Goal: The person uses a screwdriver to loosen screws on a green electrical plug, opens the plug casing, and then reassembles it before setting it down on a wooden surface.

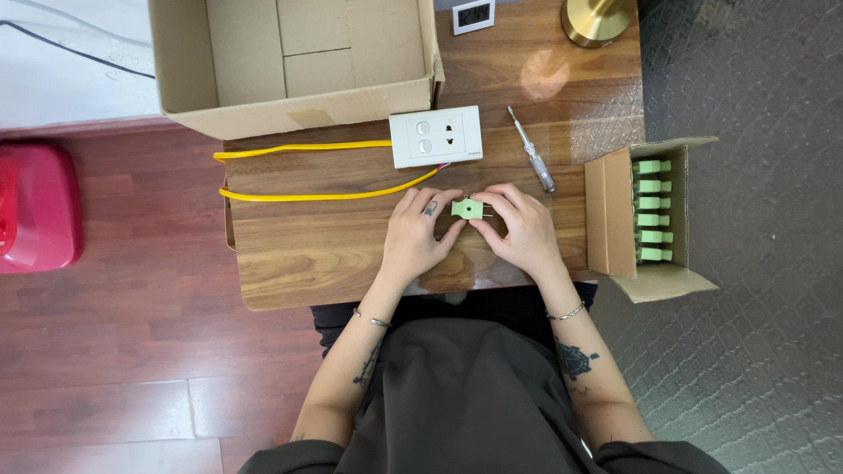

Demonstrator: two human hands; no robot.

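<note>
A small pale green plug adapter point(466, 209) with metal prongs is pinched between both of my hands just above the wooden table point(307, 254). My left hand point(418, 235) grips its left side with thumb and fingers. My right hand point(521, 230) grips its right side. Just beyond the hands lies a white switch-and-socket plate point(435, 136) with a yellow cable point(303, 171) looping off to the left. A screwdriver with a clear handle point(531, 149) lies to the right of the plate.
An open, empty cardboard box point(299, 57) stands at the table's far left. A small open carton point(648, 215) of several green adapters hangs at the right edge. A brass lamp base point(597, 19), a small white device point(473, 15) and a red object point(35, 206) on the floor are around.
</note>
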